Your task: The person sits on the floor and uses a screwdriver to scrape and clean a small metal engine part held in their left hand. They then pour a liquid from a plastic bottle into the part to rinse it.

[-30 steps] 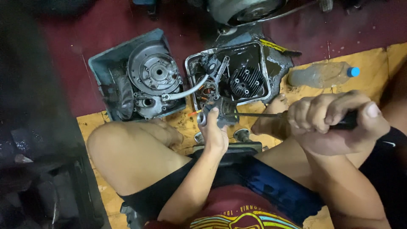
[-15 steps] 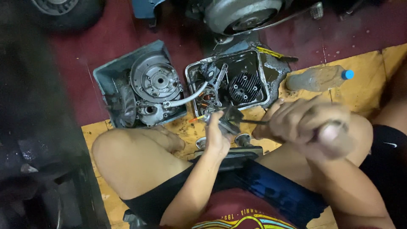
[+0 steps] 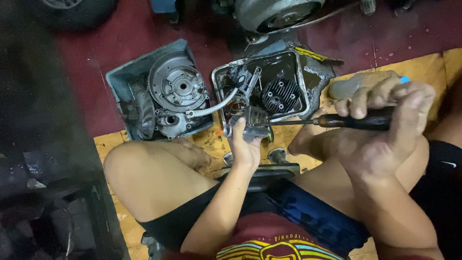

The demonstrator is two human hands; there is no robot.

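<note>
Left hand (image 3: pixel 246 144) grips a small metal part (image 3: pixel 253 123); right hand (image 3: pixel 385 120) clenches a screwdriver (image 3: pixel 337 120) against it, engine pieces dismantled in trays (image 3: pixel 115 79) beyond

Screwdriver (image 3: pixel 337 120) tip hidden inside small metal part (image 3: pixel 253 123); plastic bottle (image 3: pixel 353 85) mostly behind right hand (image 3: pixel 385 130).

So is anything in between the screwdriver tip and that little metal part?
Nothing visible. The right hand holds the screwdriver, and its thin shaft runs straight across open space to the small metal part held up in the left hand. The tip already meets the part.
</note>
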